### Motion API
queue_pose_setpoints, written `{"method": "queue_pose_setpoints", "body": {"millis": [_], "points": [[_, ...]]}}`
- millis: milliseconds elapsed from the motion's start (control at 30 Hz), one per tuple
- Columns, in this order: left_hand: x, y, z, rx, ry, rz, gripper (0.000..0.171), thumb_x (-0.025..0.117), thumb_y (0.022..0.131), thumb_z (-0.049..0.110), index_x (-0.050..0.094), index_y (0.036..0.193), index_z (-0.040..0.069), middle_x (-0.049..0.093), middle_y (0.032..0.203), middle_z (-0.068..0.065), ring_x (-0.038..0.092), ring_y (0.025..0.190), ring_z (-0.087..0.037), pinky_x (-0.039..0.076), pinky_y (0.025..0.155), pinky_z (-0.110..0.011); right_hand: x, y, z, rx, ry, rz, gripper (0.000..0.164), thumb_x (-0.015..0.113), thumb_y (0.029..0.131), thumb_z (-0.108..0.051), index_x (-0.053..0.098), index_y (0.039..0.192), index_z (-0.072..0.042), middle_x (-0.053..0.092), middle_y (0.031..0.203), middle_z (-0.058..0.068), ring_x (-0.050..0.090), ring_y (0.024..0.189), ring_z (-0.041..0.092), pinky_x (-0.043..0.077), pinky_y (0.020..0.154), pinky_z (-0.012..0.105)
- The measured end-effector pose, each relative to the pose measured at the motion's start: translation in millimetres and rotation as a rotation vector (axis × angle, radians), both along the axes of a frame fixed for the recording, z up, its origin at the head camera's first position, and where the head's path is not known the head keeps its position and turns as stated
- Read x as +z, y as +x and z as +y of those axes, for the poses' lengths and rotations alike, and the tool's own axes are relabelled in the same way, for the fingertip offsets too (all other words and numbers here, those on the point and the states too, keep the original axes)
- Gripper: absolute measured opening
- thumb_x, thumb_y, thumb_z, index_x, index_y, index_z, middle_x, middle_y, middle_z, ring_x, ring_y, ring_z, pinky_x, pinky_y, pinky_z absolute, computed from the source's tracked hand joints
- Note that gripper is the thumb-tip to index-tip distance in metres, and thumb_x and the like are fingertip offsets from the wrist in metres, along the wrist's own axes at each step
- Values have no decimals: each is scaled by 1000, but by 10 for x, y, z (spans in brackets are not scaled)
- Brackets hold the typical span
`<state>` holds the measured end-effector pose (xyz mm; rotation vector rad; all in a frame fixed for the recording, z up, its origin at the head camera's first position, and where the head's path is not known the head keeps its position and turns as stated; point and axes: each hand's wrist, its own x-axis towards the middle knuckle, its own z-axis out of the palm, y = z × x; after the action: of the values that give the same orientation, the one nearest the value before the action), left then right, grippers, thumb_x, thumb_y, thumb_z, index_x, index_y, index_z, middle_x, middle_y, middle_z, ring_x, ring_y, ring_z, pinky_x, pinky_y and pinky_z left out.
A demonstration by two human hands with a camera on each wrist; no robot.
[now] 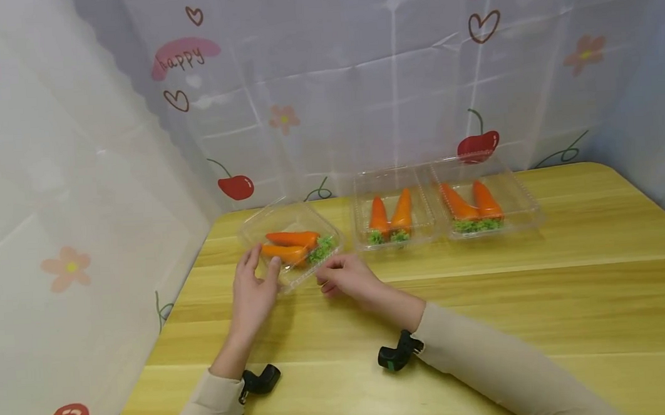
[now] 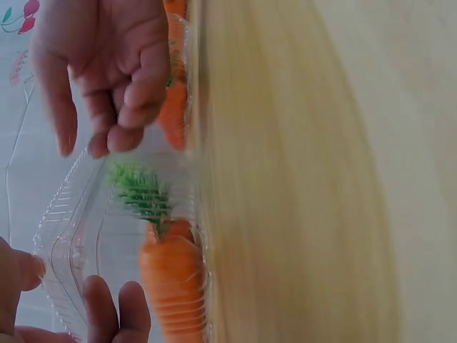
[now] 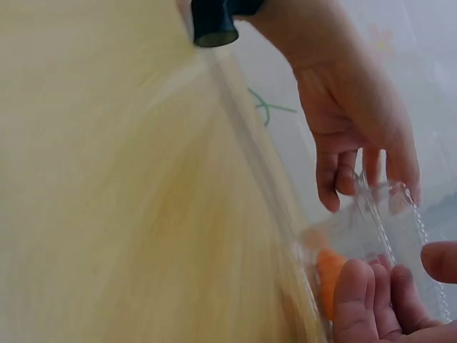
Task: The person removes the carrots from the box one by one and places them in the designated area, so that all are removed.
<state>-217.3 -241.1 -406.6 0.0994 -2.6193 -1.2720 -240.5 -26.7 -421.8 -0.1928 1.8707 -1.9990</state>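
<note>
While the left hand [image 1: 254, 294] is gripping the clear container [image 1: 302, 275] between thumb and fingers, two carrots [image 1: 293, 239] inside are lying just beyond that grip, the right hand [image 1: 349, 277] reaching alongside, thumb spread from fingers.

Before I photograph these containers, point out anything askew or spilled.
The leftmost container is askew: the left hand holds it at an angle, while the middle container and right container stand nearly in line. I see nothing spilled.

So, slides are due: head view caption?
Left hand and right hand at the leftmost of three clear rectangular plastic boxes, each holding two leafy orange carrots.
</note>
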Motion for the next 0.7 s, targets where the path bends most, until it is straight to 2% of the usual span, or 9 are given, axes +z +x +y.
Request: {"method": "queue_pose_setpoints", "body": {"millis": [67, 167, 233, 367, 567, 700], "points": [[-6, 17, 13, 7, 13, 2, 73, 53, 104, 54, 35, 162, 13, 25, 168, -17, 72, 71, -17, 61, 84, -41, -2, -5, -57, -5, -73, -93, 35, 67, 101, -17, 65, 116, 14, 69, 88, 9, 66, 69, 14, 64, 75, 34], [-14, 28, 33, 12, 27, 8, 75, 54, 103, 54, 34, 162, 10, 23, 169, -18, 73, 71, -18, 56, 97, -46, -9, -10, -114, -7, -134, -179, 37, 66, 102, -19, 62, 117, 15, 68, 83, 6, 66, 67, 12, 63, 71, 29], [-21, 29, 45, 13, 37, 14, 75, 55, 104, 52, 34, 161, 9, 21, 169, -18, 75, 72, -24, 52, 105, -49, -11, -7, -137, -8, -150, -207, 36, 64, 103, -19, 61, 117, 15, 67, 81, 5, 66, 66, 11, 63, 69, 28], [-24, 32, 69, 11, 39, 28, 73, 56, 105, 48, 34, 161, 6, 21, 169, -19, 75, 75, -33, 47, 111, -52, -24, -3, -175, -3, -152, -226, 35, 62, 104, -17, 61, 118, 15, 66, 80, 4, 65, 66, 11, 63, 69, 27], [-19, 56, 85, 17, 29, 32, 73, 56, 105, 47, 34, 161, 6, 21, 169, -17, 76, 75, -28, 49, 108, -52, -39, -11, -245, 17, -138, -210, 27, 61, 103, -13, 63, 113, 12, 66, 79, 5, 65, 62, 11, 62, 66, 27], [-25, 53, 84, 8, 29, 36, 68, 54, 106, 46, 36, 160, 9, 23, 168, -17, 76, 76, -27, 56, 93, -44, -51, -25, -270, 27, -144, -221, 21, 60, 103, -12, 66, 106, 8, 65, 77, 5, 65, 61, 11, 61, 63, 25]]}}
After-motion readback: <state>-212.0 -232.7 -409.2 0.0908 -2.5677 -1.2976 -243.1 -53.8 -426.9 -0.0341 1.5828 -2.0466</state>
